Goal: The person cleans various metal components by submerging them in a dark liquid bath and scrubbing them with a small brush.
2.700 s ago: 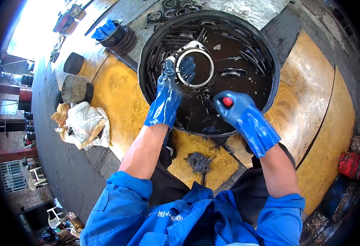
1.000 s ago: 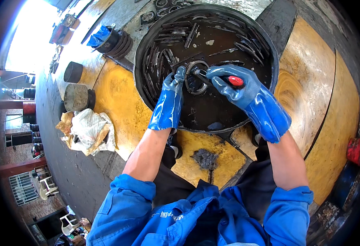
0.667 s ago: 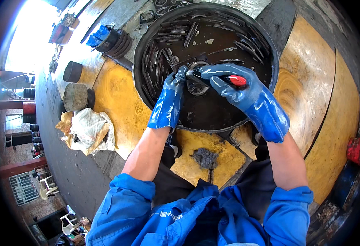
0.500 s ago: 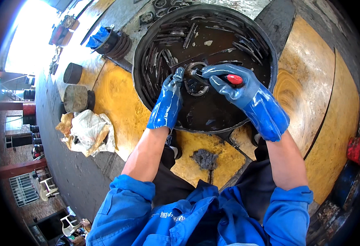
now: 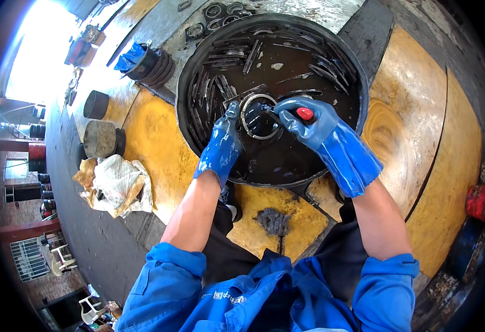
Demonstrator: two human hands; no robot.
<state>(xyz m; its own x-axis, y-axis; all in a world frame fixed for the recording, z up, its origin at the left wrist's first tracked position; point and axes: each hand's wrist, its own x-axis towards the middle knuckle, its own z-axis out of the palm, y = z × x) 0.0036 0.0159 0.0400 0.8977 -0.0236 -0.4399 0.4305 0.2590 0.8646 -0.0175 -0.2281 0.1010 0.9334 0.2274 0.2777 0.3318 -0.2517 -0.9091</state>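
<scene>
Metal ring point(image 5: 260, 136) over the basin point(image 5: 270, 19) is held by the left hand point(image 5: 224, 137); the right hand point(image 5: 313, 126) clasps a red-handled tool point(image 5: 305, 114), apparently scrubbing inside; steady bracing is called for next.

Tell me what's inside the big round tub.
The tub holds dark liquid, many dark strips and pale flakes. The metal ring, left hand and right hand hide part; what lies under the liquid cannot be seen.

At the dull tub point(image 5: 363, 91), gloves point(image 5: 334, 141) look glossy, a metal ring point(image 5: 260, 136) shiny; in front of the tub, a tuft point(image 5: 273, 221) looks fuzzy.
</scene>
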